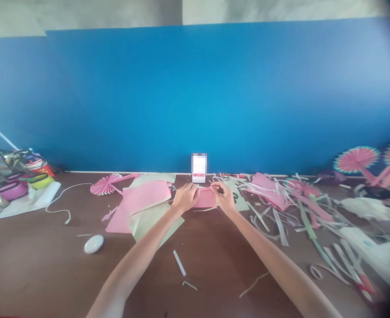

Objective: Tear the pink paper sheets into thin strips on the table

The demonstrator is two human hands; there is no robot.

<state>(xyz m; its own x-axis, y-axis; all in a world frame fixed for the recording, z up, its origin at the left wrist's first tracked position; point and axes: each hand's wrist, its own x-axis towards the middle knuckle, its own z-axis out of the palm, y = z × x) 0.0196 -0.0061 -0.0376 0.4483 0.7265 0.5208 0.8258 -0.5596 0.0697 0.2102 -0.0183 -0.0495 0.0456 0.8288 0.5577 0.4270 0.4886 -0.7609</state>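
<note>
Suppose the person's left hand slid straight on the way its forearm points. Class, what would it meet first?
Probably the small pink paper piece the left hand already grips together with the right hand; beyond it stands a white card by the blue wall, though depth is unclear.

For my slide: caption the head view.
Both hands, left and right, pinch a small pink paper piece on a brown table.

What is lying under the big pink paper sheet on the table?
A pale green sheet shows beneath the pink sheet, sticking out below it. How far it extends underneath is covered.
</note>
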